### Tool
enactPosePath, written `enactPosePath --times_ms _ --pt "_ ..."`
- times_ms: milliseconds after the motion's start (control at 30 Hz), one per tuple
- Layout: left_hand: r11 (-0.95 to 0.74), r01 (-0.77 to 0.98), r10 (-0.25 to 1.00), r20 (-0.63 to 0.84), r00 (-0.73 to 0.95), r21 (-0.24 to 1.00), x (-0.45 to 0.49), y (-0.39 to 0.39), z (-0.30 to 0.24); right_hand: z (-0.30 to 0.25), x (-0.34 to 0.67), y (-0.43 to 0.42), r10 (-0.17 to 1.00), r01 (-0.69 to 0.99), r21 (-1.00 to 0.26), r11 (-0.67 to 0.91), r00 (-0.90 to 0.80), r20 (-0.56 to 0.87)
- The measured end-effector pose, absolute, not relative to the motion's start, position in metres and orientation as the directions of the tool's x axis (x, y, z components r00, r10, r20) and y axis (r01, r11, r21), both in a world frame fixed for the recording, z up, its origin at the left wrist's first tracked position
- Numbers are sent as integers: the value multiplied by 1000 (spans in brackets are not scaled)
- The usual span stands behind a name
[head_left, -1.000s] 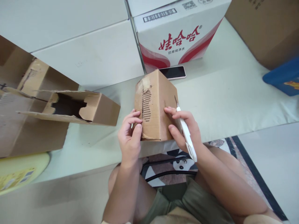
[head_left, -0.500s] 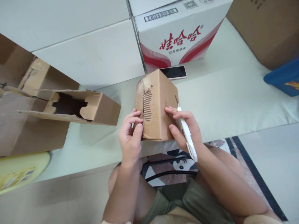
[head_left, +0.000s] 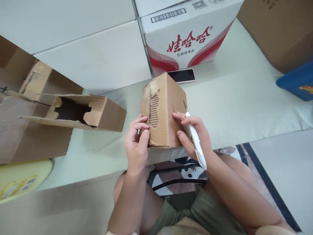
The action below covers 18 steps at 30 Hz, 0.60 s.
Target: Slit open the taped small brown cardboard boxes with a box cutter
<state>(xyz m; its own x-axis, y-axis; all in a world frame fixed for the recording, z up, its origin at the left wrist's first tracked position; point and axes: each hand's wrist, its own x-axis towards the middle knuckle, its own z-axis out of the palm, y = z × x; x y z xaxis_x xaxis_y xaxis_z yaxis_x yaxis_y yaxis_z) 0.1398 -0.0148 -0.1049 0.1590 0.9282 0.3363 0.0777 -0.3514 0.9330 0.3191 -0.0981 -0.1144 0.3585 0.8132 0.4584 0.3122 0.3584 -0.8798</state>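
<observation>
A small brown cardboard box (head_left: 177, 107) sits tilted at the table's near edge, its taped seam and striped print facing left. My left hand (head_left: 138, 137) grips the box at its lower left side, thumb and fingers bent against the cardboard. Between the fingers of my right hand (head_left: 199, 133) is a white utility knife (head_left: 195, 135) with its thin blade out, pointing up and away from me. Fingertips and thumb of that same hand also press on the box's right face. The box's underside is hidden.
An opened cardboard box (head_left: 112, 114) lies to the left, beside larger brown boxes (head_left: 49, 137). Behind stand a white-and-red carton (head_left: 186, 42) and a phone (head_left: 183, 75). A blue container (head_left: 295, 81) is at right, a yellow one (head_left: 24, 178) at lower left.
</observation>
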Motion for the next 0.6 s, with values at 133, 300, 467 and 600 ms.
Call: enactPosePath --times_ms 133,300,467,600 --pt "-341 54 931 329 161 939 140 -15 -105 -116 319 -98 819 311 -883 351 356 451" --pt "-339 32 932 330 152 940 140 -15 -104 -116 319 -98 816 316 -881 351 359 454" --pt "-335 38 934 326 148 942 140 -15 -104 -114 319 -98 812 319 -877 360 355 463" --pt "-325 28 938 318 140 945 141 -16 -104 -115 319 -98 819 323 -880 348 351 453"
